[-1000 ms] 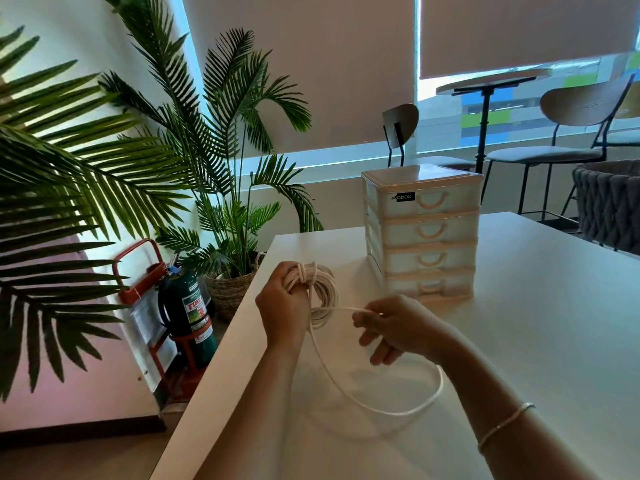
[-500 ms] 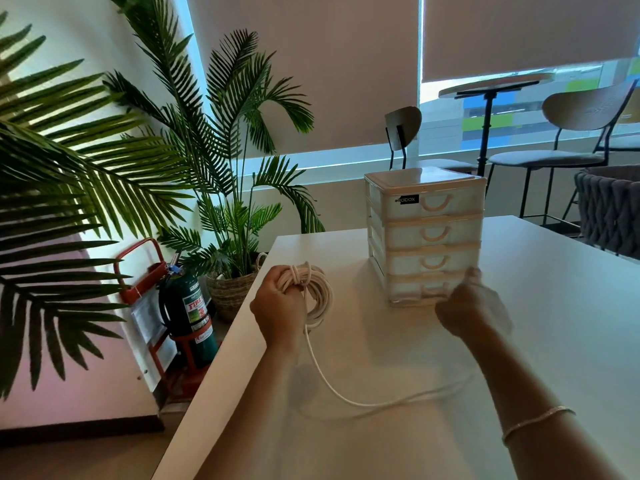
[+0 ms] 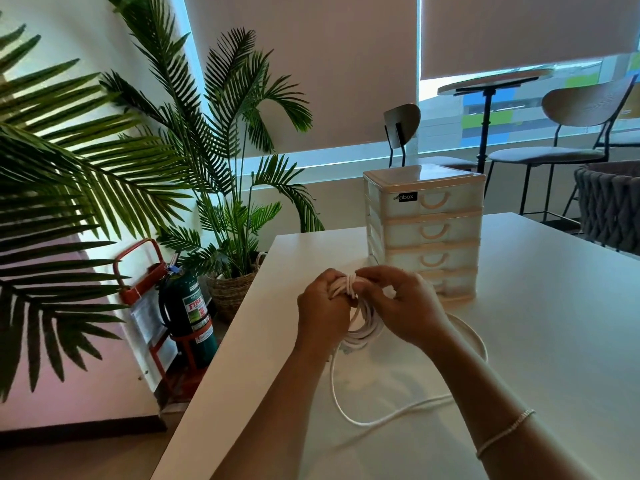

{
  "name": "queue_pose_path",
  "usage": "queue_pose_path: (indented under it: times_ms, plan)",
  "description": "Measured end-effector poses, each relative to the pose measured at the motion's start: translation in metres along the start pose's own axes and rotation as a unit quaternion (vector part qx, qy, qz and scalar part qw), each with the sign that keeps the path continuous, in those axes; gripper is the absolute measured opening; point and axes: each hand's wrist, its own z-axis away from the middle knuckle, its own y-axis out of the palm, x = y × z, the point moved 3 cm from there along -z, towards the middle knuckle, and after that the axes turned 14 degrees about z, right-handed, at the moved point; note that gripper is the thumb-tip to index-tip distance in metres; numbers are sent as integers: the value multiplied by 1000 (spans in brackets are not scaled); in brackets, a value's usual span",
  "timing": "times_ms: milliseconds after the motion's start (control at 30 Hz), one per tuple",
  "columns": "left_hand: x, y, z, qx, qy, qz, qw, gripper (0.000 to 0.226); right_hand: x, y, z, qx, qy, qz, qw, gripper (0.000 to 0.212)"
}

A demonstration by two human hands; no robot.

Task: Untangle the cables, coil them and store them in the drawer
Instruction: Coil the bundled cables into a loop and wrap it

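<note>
- Centre of frame: I noted both hands meeting over the white cable (image 3: pixel 363 329), above the near-left part of the counter (image 3: pixel 554 306).
- Left hand (image 3: pixel 320 313) was curled round the gathered loops, gripping the bundle at its top.
- Right hand (image 3: pixel 398 303) had fingers bent, pinching a strand at the top of the same bundle; the exact fingertip contact was hidden behind the loops.
- Several turns hung below the hands as a coil. A long loose tail ran down from it, swept across the lower centre of the frame and curved back up the right side behind the right wrist.
- Drawer unit (image 3: pixel 429 233) stood just beyond the hands, centre right; as far as I could see all four drawers were closed.
- My read: coiling partly done, a good length unwound. Finishing the coil, opening a drawer and stowing remained. I saw only this one cable.
</note>
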Motion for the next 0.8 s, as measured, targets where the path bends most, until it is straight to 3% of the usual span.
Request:
queue_pose_path:
  times_ms: [267,533,633,800]
  plan:
    - [0,-2,-1,23,-2,-36,999,13,-6,3,-1,51,-30,-41,997,40]
    - [-1,0,1,30,11,-31,999,11,-10,6,0,36,-12,-45,998,23]
    - [-4,-1,4,38,46,-40,997,36,-13,11,-3,62,2,-46,997,20]
    - [-8,0,8,47,70,0,996,39,-16,13,-3,90,55,-69,992,23]
